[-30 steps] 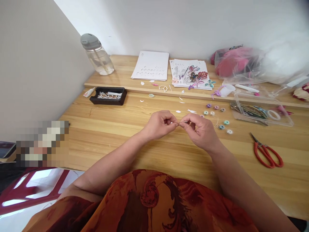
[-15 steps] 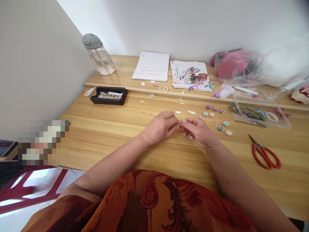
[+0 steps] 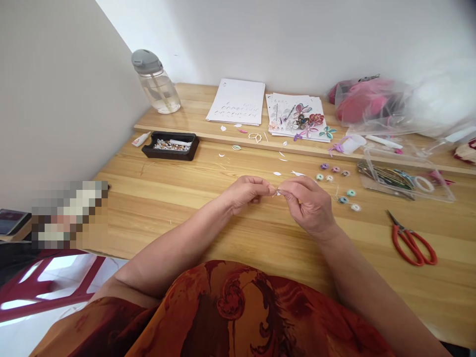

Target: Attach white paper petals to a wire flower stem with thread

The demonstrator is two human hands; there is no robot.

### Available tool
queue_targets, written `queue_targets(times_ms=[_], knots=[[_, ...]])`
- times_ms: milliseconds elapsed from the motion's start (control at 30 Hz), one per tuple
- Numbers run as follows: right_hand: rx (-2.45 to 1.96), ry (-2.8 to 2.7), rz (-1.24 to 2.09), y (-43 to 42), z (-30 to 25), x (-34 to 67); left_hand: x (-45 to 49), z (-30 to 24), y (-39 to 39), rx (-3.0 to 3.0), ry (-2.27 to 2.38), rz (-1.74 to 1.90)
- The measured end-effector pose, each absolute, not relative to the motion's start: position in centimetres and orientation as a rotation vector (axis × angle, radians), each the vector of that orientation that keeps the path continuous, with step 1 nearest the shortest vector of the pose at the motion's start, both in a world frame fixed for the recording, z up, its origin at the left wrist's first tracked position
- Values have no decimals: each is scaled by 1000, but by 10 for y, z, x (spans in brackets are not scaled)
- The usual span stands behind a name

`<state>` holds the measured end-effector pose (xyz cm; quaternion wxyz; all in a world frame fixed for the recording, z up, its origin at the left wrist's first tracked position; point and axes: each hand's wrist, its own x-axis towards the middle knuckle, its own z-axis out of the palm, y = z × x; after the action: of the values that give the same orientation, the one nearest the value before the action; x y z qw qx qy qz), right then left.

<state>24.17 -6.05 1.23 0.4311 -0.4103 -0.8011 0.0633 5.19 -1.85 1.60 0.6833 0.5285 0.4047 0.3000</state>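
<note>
Pale walls are seen behind a wooden bench, on which a black tray is set. Behind the tray, a water bottle is stood. Right of the tray and nearer the body, the left hand and the right hand are held close together. Red-handled scissors are laid far to the tray's right, and small bobbins are scattered between the two. Smallest of all, a small white piece is held between the hands, right of the tray; its exact form cannot be told. Each grip is pinched together on it, thumb against finger. Such a slight thing is best handled with light, even pressure: one grip should be kept steady while the other is shifted, so that no crease is made and the piece is never left unsupported.
</note>
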Motion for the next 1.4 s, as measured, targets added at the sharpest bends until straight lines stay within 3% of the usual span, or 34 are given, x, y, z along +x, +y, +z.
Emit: queue_targets(times_ms=[100, 267, 367, 467, 567, 700, 867, 1000, 1133, 1200, 1400], knots=[[-1136, -1878, 382, -60, 11, 240, 52, 15, -18, 1344, 928, 760], [-1340, -1388, 1305, -55, 11, 241, 49, 16, -24, 2287, 867, 1093], [-1319, -1208, 1557, -55, 12, 241, 49, 14, -26, 2652, 793, 1026], [-1281, -1260, 1501, -56, 12, 240, 49, 13, -27, 2774, 839, 959], [-1320, -1573, 1087, -58, 12, 239, 50, 14, -27, 2632, 903, 963], [-1160, -2004, 365, -59, 12, 239, 51, 18, -25, 1985, 1028, 894], [-983, -2062, 88, -63, 16, 237, 50, 20, -18, 1063, 873, 571], [-1129, -1856, 450, -63, 15, 236, 49, 20, -16, 1147, 879, 638], [-1303, -1413, 1227, -59, 12, 237, 48, 17, -20, 1929, 966, 965], [-1318, -1254, 1451, -57, 12, 237, 48, 16, -22, 2282, 901, 1038], [-1262, -1219, 1439, -56, 10, 235, 49, 13, -26, 2609, 867, 965]])
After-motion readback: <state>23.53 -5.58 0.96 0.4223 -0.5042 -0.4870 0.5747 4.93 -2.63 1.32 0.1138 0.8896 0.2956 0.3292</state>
